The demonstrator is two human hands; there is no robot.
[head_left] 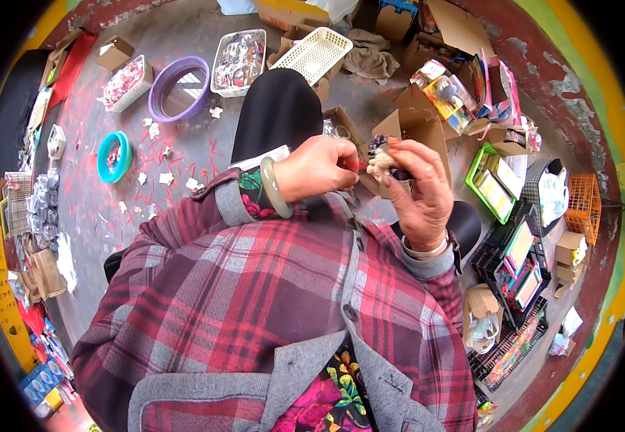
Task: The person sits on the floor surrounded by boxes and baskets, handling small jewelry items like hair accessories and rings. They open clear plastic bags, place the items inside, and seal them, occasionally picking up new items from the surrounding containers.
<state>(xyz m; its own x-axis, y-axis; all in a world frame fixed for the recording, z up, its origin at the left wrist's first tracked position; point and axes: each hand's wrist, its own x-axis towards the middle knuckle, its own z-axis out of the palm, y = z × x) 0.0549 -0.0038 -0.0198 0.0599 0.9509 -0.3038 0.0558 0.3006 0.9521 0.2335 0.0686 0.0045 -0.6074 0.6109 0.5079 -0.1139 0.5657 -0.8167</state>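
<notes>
My left hand (318, 169) is closed in a pinch in front of my body, with a pale bangle round its wrist. A bit of red shows at its fingertips, too small to name. Close by on the right, my raised right hand (424, 189) grips a small bunched cream-and-dark piece (381, 163) between thumb and fingers. It looks like gathered cloth or clustered beads; its exact kind cannot be made out. The two hands are slightly apart. Beyond them stands an open cardboard box (431, 137), partly hidden by the right hand.
On the floor at left are a purple basin (155, 97), a teal basin (102, 160), small white pieces (166, 178) and red scraps. White baskets (319, 56) stand ahead. To the right are a green tray (475, 169), black crates (485, 261) and an orange basket (584, 205).
</notes>
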